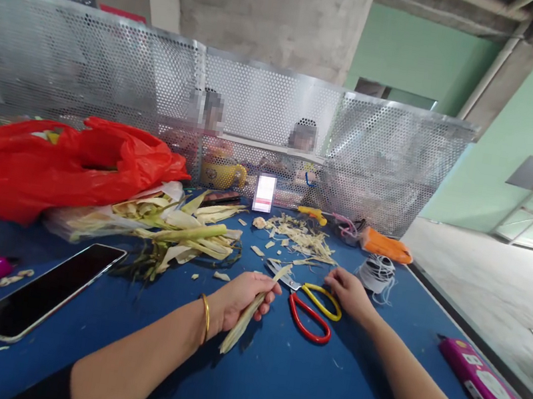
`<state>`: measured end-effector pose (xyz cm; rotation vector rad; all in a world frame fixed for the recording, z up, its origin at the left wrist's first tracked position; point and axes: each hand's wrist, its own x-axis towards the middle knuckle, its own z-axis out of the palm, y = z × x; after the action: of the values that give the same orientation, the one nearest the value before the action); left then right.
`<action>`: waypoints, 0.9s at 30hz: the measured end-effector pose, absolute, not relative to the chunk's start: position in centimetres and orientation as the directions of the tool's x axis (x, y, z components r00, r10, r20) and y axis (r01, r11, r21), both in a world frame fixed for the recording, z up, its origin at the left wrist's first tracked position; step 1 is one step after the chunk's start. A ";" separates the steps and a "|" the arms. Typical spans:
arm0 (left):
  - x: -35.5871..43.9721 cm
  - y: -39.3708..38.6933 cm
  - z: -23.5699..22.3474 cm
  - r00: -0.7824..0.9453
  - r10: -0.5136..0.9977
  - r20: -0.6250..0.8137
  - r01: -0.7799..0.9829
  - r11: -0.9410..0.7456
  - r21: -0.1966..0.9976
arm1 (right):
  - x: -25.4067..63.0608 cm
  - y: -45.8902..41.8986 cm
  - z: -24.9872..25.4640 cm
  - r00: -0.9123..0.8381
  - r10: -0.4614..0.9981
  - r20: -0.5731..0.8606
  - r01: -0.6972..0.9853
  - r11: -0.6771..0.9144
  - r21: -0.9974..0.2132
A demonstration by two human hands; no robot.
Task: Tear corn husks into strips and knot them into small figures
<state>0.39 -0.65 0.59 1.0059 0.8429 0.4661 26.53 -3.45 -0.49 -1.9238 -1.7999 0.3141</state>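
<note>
Husk strip, pale and folded lengthwise, is gripped in the left hand above the middle of the blue table. Thumb and fingers close around it; its narrow end sticks out past them toward the scissors, and its wider end slants down toward the person. A gold bangle circles that wrist.

On the table, the scissors lie with blades pointing away (one handle loop yellow, the other red). Just beside the yellow loop, the right hand has its fingertips drawn together; whether they pinch anything, I cannot tell.

Beyond the scissors spread pale scraps. Left of these sits a heap of husks, next to a red plastic bag. A dark-screened phone lies nearer the person. White cord is wound up beyond the right hand. Past the perforated metal screen, two people appear, blurred.
</note>
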 end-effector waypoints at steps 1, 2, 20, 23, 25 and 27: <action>0.4 -0.7 0.6 0.603 0.688 -0.404 0.035 0.483 0.875 | 26.1 -3.9 -0.3 0.107 0.977 0.184 0.882 -0.008 -0.471; 0.5 -0.7 0.5 0.599 0.688 -0.410 0.040 0.486 0.873 | 25.5 -4.4 0.0 0.101 0.973 0.209 0.896 0.002 -0.445; 0.7 -0.9 0.0 0.630 0.650 -0.425 0.087 0.485 0.870 | 29.3 -3.7 3.0 0.027 0.970 0.242 0.962 -0.091 0.258; 0.6 -0.7 -0.1 0.632 0.646 -0.428 0.094 0.485 0.870 | 29.3 -2.7 2.8 -0.037 0.979 0.202 0.953 -0.027 0.302; 0.5 -0.6 -0.1 0.628 0.648 -0.430 0.094 0.486 0.869 | 29.3 -2.6 2.7 -0.053 0.979 0.196 0.952 -0.010 0.307; 0.5 -0.6 0.0 0.626 0.648 -0.434 0.096 0.488 0.868 | 29.3 -2.9 2.5 -0.053 0.978 0.202 0.955 -0.009 0.296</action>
<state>0.50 -0.59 -0.03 1.0267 0.8538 0.3908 29.33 -2.92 2.48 -2.2043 -2.2546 -0.5757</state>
